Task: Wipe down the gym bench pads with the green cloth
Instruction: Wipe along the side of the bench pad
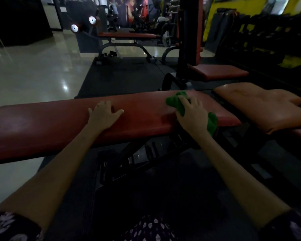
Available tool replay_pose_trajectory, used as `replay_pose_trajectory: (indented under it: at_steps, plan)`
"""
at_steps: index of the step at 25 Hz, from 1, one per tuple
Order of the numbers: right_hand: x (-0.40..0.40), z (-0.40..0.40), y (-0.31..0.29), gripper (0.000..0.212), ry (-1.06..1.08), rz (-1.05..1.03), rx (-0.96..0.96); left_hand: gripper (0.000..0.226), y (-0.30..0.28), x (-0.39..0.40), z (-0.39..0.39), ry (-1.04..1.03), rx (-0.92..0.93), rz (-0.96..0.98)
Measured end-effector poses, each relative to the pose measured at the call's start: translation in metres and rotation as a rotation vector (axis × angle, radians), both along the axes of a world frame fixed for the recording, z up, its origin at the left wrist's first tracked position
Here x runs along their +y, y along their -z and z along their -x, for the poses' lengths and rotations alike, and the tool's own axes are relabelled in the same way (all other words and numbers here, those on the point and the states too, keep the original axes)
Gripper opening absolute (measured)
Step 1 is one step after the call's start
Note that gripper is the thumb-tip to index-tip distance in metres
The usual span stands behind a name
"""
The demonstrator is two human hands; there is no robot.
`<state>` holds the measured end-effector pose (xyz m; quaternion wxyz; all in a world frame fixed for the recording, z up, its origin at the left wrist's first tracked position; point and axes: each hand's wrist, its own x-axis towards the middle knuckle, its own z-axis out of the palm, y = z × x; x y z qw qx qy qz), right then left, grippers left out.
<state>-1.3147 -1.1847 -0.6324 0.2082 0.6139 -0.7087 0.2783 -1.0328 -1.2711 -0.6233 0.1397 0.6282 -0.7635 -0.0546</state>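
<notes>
A long red bench pad (47, 124) runs across the middle of the view. A second, lighter red seat pad (261, 105) lies just beyond its right end. My left hand (103, 114) rests flat on the long pad near its middle, fingers spread. My right hand (192, 113) presses a crumpled green cloth (176, 102) onto the right part of the same pad. One end of the cloth sticks out past my fingers and the other hangs over the pad's near edge.
The black bench frame (146, 153) stands under the pad on dark rubber matting. Another red bench seat (217, 71) with an upright post stands behind, and a flat bench (127, 34) lies farther back. Shiny pale floor (33, 70) lies to the left.
</notes>
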Motion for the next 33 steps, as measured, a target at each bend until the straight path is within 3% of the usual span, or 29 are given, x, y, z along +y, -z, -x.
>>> replay_pose_trajectory:
  at_steps: [2,10,14,17,21,23,25,27,30,33]
  plan:
    - [0.018,0.005,0.021,0.048,-0.054,0.162,0.001,0.063,0.008,0.001,0.008,0.046,0.008,0.053]
    - [0.02,0.081,0.059,0.055,0.386,0.64,-0.766,0.051,0.016,0.001,0.008,0.033,0.16,0.227]
    - [0.02,0.075,0.064,0.051,0.533,0.735,-1.133,0.045,0.014,0.003,0.007,0.092,0.249,0.316]
    - [0.018,-0.004,0.068,0.049,0.371,0.677,-1.0,0.044,0.015,0.006,0.008,0.097,0.247,0.341]
    - [0.033,-0.041,0.088,0.045,0.062,0.478,-0.502,0.041,0.017,0.015,0.003,0.118,0.218,0.381]
    - [0.042,-0.002,0.094,0.049,0.111,0.45,-0.502,0.039,0.021,0.027,0.0,0.151,0.209,0.425]
    - [0.046,0.023,0.088,0.053,0.235,0.455,-0.684,0.038,0.028,0.04,0.001,0.158,0.202,0.426]
    - [0.044,0.008,0.079,0.052,0.265,0.438,-0.748,0.044,0.036,0.049,0.003,0.151,0.146,0.41]
    - [0.039,-0.066,0.074,0.046,0.065,0.396,-0.597,0.057,0.046,0.062,0.002,0.153,0.094,0.414]
    - [0.041,-0.095,0.081,0.047,-0.165,0.259,-0.24,0.063,0.049,0.071,-0.007,0.21,0.067,0.388]
